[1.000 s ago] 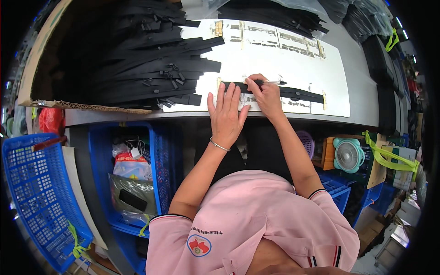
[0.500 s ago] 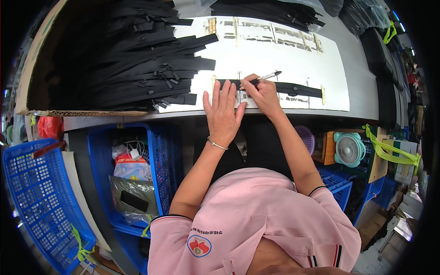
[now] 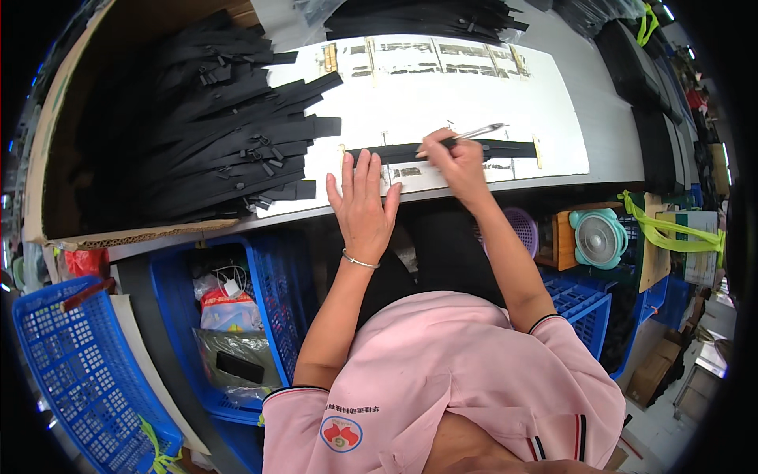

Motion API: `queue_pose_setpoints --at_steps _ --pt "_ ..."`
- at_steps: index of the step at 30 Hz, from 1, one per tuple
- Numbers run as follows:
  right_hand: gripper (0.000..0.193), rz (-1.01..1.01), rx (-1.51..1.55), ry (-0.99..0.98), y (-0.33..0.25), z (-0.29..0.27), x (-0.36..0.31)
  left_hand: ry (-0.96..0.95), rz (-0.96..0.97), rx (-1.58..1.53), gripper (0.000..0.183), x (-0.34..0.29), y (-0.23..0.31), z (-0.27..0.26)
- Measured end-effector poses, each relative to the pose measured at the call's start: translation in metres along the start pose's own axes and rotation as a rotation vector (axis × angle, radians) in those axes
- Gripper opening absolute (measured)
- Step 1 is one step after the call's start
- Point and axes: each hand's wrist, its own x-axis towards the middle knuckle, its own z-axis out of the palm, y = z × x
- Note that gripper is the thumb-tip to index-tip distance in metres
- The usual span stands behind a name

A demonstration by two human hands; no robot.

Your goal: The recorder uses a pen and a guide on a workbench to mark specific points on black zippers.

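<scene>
A black zipper (image 3: 521,150) lies stretched along the near side of a white marked board (image 3: 442,101). My left hand (image 3: 363,197) rests flat with its fingers spread, fingertips at the zipper's left end. My right hand (image 3: 458,164) is closed around a slim pen (image 3: 480,131) whose back end points to the upper right. Its lower tip is close to the zipper's near edge, to the right of my left hand; whether it touches I cannot tell. A dark slider sits on the zipper just right of my right hand.
A cardboard box (image 3: 130,235) full of black zippers (image 3: 260,130) stands on the left, their ends overlapping the board. More black strips (image 3: 418,20) lie at the back. Blue baskets (image 3: 87,355) are below left. A turquoise fan (image 3: 598,238) stands below right.
My right hand with the pen has moved right along the zipper, away from my left hand. The left hand keeps its place on the zipper. The whole view has shifted slightly.
</scene>
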Motion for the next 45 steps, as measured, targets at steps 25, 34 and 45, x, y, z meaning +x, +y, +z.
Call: queue_pose_setpoints --at_steps 25,34,45 --pt "0.018 -0.133 -0.391 0.163 0.041 -0.048 0.010 0.025 0.046 -0.104 0.057 0.016 0.038 0.005" --pt "0.021 -0.205 -0.383 0.172 0.043 -0.047 0.009 0.151 0.096 -0.354 0.008 0.053 0.068 0.053" --pt "0.023 -0.152 -0.340 0.051 0.043 -0.055 0.007 0.134 0.073 -0.341 0.009 0.053 0.068 0.055"
